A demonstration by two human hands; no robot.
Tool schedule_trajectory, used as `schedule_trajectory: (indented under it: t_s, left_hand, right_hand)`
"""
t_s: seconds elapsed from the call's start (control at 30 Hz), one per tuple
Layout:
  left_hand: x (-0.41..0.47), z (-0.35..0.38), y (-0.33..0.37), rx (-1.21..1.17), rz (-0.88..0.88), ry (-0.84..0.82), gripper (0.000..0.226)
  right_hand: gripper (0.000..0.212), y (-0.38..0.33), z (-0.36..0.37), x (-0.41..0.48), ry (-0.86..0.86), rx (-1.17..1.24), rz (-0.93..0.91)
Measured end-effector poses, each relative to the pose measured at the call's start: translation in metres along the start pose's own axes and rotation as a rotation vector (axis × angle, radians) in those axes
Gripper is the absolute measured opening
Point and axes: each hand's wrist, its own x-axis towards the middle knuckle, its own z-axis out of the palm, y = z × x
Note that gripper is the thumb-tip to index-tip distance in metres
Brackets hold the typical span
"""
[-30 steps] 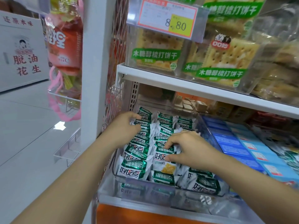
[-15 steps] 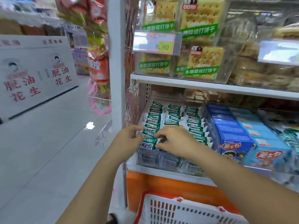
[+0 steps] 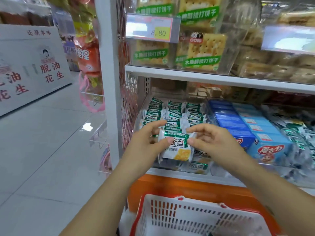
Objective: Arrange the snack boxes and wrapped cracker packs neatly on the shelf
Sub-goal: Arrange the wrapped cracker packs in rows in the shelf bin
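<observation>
A white and green wrapped cracker pack (image 3: 175, 148) is held upright in front of the shelf bin, label toward me. My left hand (image 3: 146, 143) pinches its left edge between thumb and fingers. My right hand (image 3: 213, 142) pinches its right edge the same way. Behind it, rows of the same green and white cracker packs (image 3: 172, 113) stand in a clear bin (image 3: 170, 166) on the lower shelf. Blue snack boxes (image 3: 255, 133) stand in rows to the right of the packs.
A white and red basket (image 3: 196, 217) sits low in front of the orange shelf base (image 3: 187, 186). The upper shelf (image 3: 204, 74) holds clear tubs of crackers and a price tag (image 3: 153, 28). A white upright post (image 3: 109, 82) stands at left, aisle floor beyond.
Both hands have lifted one cracker pack out of the rows and hold it up in front of the bin. The view has pulled back and down, showing the basket.
</observation>
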Motion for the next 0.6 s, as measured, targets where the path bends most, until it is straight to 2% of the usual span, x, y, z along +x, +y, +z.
schedule_trajectory:
  t_s: [0.1,0.17,0.27,0.33,0.4,0.47,0.53,0.6]
  left_hand:
    - [-0.003,0.027,0.001,-0.096,-0.062,-0.061,0.036]
    - [-0.001,0.047,0.0,-0.211,-0.138,-0.087,0.03]
    - [0.003,0.075,-0.002,-0.493,-0.275,-0.123,0.02]
    - [0.0,0.094,0.0,-0.587,-0.364,-0.12,0.004]
    - [-0.006,0.111,-0.001,-0.626,-0.407,-0.111,0.005]
    - [-0.009,0.123,-0.01,-0.556,-0.378,-0.068,0.015]
    - [-0.01,0.13,-0.017,-0.314,-0.271,0.004,0.015]
    - [-0.011,0.136,-0.015,-0.101,-0.103,0.04,0.019]
  right_hand:
    - [0.031,0.029,-0.014,-0.023,0.093,0.237,0.128]
    - [0.025,0.042,-0.023,-0.037,0.12,0.288,0.153]
    - [0.02,0.049,-0.038,-0.054,0.175,0.211,0.088]
    - [0.028,0.053,-0.046,-0.063,0.233,0.13,0.039]
    - [0.038,0.058,-0.049,-0.071,0.29,0.058,0.001]
    - [0.032,0.064,-0.051,-0.076,0.332,0.039,0.01]
    - [0.025,0.07,-0.054,-0.076,0.333,0.068,0.063]
    - [0.027,0.074,-0.056,-0.075,0.307,0.131,0.14]
